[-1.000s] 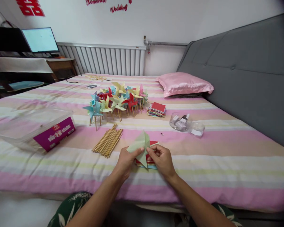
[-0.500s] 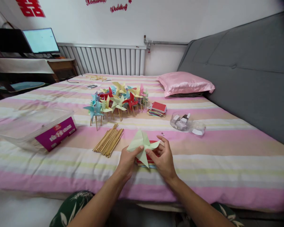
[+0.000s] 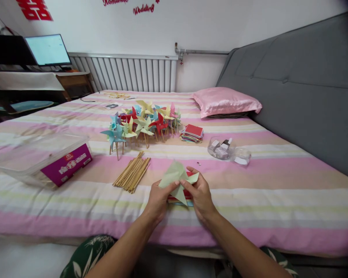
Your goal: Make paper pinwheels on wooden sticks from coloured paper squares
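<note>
A pale green paper pinwheel (image 3: pixel 173 173) is held between both hands, its corners folded in toward the centre. My left hand (image 3: pixel 159 199) grips its left side, thumb pressed near the middle. From the right, my right hand (image 3: pixel 201 195) pinches it, that thumb close to the other at the centre. Beneath the pinwheel lies a stack of coloured paper with a red sheet (image 3: pixel 189 194) on top, partly hidden by the hands. Left of my hands a bundle of thin bamboo sticks (image 3: pixel 132 172) lies on the striped bedspread (image 3: pixel 249 216). A tiny shiny piece (image 3: pixel 198 163) rests just beyond my right hand.
Several finished pinwheels on sticks (image 3: pixel 144 125) stand upright farther back. Beside them is another coloured paper stack (image 3: pixel 192 132). Clear plastic containers with small parts (image 3: pixel 222 150) sit at right, and a clear box with a purple label (image 3: pixel 68 164) at left. A pink pillow (image 3: pixel 226 101) lies behind.
My two thumbs have come together at the pinwheel's centre, and the right hand's raised fingers have curled inward behind the paper. The pinwheel has shifted slightly right.
</note>
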Available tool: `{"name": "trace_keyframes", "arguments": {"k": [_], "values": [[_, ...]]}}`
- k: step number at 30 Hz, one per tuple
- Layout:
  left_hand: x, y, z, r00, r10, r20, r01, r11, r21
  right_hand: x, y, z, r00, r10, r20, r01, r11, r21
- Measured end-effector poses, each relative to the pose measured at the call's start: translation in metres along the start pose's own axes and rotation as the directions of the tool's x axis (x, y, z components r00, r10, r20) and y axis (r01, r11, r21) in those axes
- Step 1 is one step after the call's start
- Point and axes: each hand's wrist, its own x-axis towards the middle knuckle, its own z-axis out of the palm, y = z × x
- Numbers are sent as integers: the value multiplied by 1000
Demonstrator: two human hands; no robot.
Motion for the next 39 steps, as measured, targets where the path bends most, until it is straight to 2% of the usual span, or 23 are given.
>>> {"name": "trace_keyframes", "arguments": {"k": [4, 7, 10, 14, 24, 30, 35, 39], "values": [[-2, 14, -6, 989, -53, 139, 45, 997, 55, 5, -8, -6, 996, 81, 30, -80, 996, -28], [-2, 23, -11, 981, -62, 186, 41, 992, 117, 8, -11, -11, 986, 149, 69, -145, 987, -63], [-1, 25, -14, 978, -81, 193, 45, 982, 184, 9, -12, -14, 973, 202, 116, -188, 974, -124], [0, 22, -16, 987, -84, 138, 43, 961, 275, 7, -13, -13, 960, 237, 147, -197, 950, -244], [1, 21, -17, 991, -80, 103, 44, 948, 315, 7, -14, -10, 974, 119, 193, -45, 935, -351], [2, 18, -15, 1000, -20, 14, 16, 959, 284, 7, -11, -10, 969, 83, 231, -12, 956, -294], [3, 19, -15, 1000, -16, -3, 17, 973, 230, 7, -13, -11, 984, 73, 163, -37, 976, -216], [3, 19, -15, 1000, -24, 12, 21, 977, 213, 12, -13, -15, 994, -5, 105, 30, 973, -230]]}}
